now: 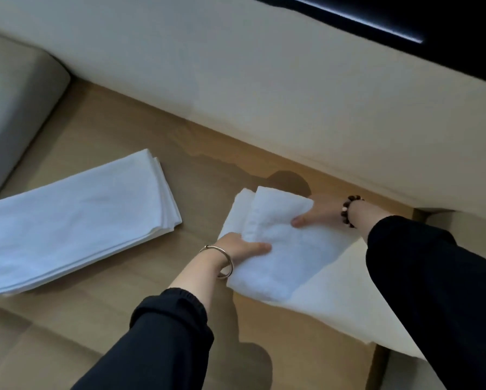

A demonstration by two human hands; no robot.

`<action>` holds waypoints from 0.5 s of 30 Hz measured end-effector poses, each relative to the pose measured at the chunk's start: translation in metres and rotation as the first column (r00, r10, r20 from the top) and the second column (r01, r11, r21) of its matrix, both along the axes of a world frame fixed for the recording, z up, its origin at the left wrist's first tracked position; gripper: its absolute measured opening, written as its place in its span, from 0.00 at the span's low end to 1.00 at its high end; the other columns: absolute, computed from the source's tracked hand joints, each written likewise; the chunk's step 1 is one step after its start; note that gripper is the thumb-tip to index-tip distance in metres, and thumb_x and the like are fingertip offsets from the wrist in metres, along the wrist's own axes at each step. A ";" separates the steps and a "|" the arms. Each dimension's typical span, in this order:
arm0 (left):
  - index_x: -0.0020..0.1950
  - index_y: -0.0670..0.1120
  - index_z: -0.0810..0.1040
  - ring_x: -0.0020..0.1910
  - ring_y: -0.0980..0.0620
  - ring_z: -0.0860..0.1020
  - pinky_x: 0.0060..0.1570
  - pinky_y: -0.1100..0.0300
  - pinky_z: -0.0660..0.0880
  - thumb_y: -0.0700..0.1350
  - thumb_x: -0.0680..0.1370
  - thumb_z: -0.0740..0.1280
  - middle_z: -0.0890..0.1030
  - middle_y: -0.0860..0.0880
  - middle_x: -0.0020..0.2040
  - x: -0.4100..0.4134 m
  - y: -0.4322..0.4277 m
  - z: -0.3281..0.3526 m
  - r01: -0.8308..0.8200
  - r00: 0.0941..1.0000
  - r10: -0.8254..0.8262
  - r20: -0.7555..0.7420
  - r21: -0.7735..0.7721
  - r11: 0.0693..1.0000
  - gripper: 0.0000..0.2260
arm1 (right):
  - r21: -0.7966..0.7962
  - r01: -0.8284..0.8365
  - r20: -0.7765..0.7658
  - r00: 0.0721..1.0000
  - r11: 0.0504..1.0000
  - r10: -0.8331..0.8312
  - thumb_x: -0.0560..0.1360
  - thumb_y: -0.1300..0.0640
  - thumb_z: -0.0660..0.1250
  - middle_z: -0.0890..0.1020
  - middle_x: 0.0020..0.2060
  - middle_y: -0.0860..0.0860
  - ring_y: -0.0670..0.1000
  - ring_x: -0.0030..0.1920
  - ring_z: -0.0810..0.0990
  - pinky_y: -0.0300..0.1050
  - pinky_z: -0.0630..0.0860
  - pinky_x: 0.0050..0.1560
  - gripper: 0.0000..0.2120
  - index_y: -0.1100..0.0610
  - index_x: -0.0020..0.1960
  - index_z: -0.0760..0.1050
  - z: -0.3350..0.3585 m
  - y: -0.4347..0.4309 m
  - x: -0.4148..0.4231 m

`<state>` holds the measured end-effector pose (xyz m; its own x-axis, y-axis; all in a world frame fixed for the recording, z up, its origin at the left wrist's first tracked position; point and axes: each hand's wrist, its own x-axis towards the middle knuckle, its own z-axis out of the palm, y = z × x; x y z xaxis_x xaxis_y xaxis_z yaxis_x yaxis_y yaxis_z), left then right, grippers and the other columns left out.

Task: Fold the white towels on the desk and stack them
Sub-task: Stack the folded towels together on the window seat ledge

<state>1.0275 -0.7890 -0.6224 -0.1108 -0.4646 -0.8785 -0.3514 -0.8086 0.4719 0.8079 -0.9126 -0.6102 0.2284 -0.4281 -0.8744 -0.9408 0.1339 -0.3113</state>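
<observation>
- The left hand point(240, 249) has its grip pinching the near-left edge of a white towel point(281, 249): the thumb lies flat on top, and the other fingers are hidden under the cloth.
- The right hand point(317, 212) pinches the far-right edge the same way, thumb on top and fingers out of sight beneath.
- The towel is soft and matte, with a faint nubby weave. It is folded to a rough rectangle with two layered corners showing at its twelve o'clock end.
- A thinner, smoother white layer runs out from under it toward five o'clock and passes over the worktop point(208, 164) edge. Whether this is the same cloth I cannot tell.
- A thin metal bangle point(225, 261) circles the left wrist, and a bracelet point(348, 211) of dark round beads circles the right.
- The left sleeve point(165, 333) and right sleeve point(433, 277) are black. The right forearm covers part of the white layer.
- At nine o'clock, apart from the held towel, a stack of folded towels point(75, 218) lies flat, long and rectangular, its layered edges showing.
- The worktop is pale wood-grain and lightly glossy.
- A plain cream wall point(264, 94) stands at twelve o'clock, a dark panel point(405, 18) at one o'clock, and a grey-beige padded block point(16, 108) at ten o'clock.
</observation>
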 end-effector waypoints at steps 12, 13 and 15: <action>0.54 0.50 0.78 0.52 0.49 0.82 0.53 0.55 0.77 0.48 0.66 0.69 0.83 0.50 0.52 0.026 0.006 0.021 -0.194 0.871 0.174 -0.460 0.003 0.981 0.17 | 0.131 0.069 0.023 0.997 0.989 -0.072 0.53 0.31 0.76 0.85 0.39 0.42 0.44 0.39 0.84 0.42 0.76 0.42 0.28 0.46 0.47 0.80 0.036 -0.015 0.007; 0.54 0.49 0.78 0.50 0.49 0.82 0.50 0.57 0.78 0.48 0.65 0.69 0.84 0.50 0.50 0.032 0.002 0.018 -0.206 0.863 0.192 -0.468 0.021 0.978 0.18 | 0.139 0.075 0.019 0.997 0.987 -0.079 0.53 0.31 0.76 0.85 0.38 0.42 0.44 0.39 0.84 0.41 0.76 0.41 0.28 0.46 0.47 0.80 0.036 -0.017 0.011; 0.55 0.47 0.79 0.50 0.48 0.82 0.47 0.59 0.79 0.50 0.64 0.71 0.84 0.48 0.51 0.046 -0.005 0.013 -0.211 0.863 0.206 -0.460 0.041 0.977 0.20 | 0.142 0.105 0.011 0.994 0.984 -0.108 0.52 0.31 0.75 0.85 0.43 0.44 0.48 0.44 0.84 0.45 0.79 0.48 0.32 0.48 0.51 0.80 0.029 -0.018 0.017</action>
